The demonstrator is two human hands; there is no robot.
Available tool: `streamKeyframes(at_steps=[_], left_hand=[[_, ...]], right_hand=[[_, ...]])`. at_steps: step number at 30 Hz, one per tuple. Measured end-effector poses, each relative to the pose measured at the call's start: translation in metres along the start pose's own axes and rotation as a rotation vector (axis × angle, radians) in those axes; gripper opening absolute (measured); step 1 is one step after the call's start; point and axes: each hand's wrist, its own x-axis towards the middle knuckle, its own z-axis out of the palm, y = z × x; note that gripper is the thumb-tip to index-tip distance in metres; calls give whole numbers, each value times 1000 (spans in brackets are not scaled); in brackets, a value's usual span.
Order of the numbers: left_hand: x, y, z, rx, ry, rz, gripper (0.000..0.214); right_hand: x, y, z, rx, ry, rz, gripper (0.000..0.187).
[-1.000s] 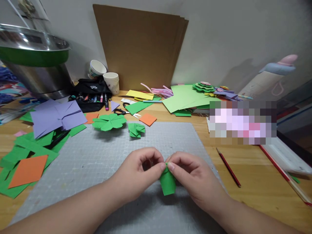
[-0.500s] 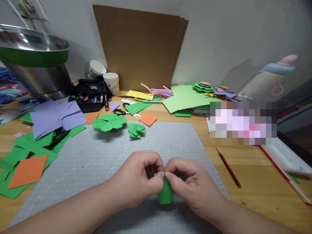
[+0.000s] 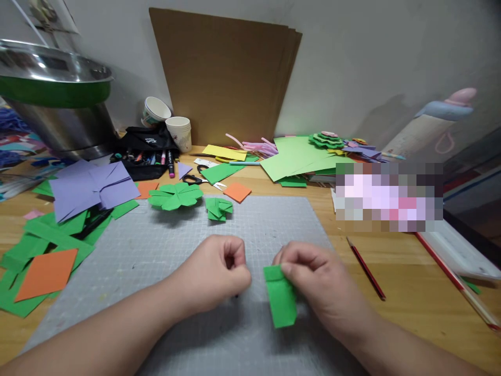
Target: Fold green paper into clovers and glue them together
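Green paper strip (image 3: 282, 302) is over the near half of the gridded grey cutting mat (image 3: 156, 250), right of the mat's middle, hanging roughly upright with a slight tilt. Shape: narrow rectangle, taller than wide, plain bright green. A shallow band runs across the top, set off by a crosswise crease with a darker line under it. Below the crease the face is smooth and looks close to flat. Bottom edge slopes a bit; lower right corner looks cut or folded at an angle. Back side hidden, so can't tell how many layers. Right hand (image 3: 319, 274) has thumb and index pinched tight on the strip's upper right corner, thumb on the front face, other fingers curled behind. Left hand (image 3: 213, 274) is over the mat too, left of the strip and apart from it: fingers curled in, thumb drawn up to the index; can't tell if anything sits inside. On the mat's far part, left of centre: a green folded paper flower (image 3: 175, 196) with broad lobes, and just beside it a smaller green folded piece (image 3: 218, 209). Orange paper square (image 3: 237, 192) at the mat's far edge, black-handled scissors (image 3: 191, 179) beyond that edge. Red-and-black pencil (image 3: 366, 269) lies off the mat's right side.
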Motion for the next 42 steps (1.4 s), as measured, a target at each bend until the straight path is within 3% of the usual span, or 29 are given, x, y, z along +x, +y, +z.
streamKeyframes(at_steps=[5,13,20,22,26,32,34,37,40,42], left_hand=[[5,3,-4,-111,39,116,13],[0,3,6,-154,-137,115,16],[4,7,2,-255,145,129,18],[5,8,1,-267,175,130,16],[5,8,2,-279,209,139,15],[2,4,5,-341,-62,82,20],[2,4,4,-362,-58,73,25],[1,5,4,-364,42,121,30],[0,6,7,-328,-32,110,23],[0,6,9,-302,-71,80,18]], right_hand=[[5,6,-7,112,113,-20,22],[2,-1,10,4,-63,30,25],[2,0,6,114,-72,47,22],[2,-1,7,62,-73,74,22],[3,1,8,107,-196,50,28],[2,-2,10,142,-192,140,27],[3,-4,11,148,-178,168,29],[5,-3,11,193,-45,130,28],[6,2,10,254,62,108,28],[6,3,10,269,61,116,28]])
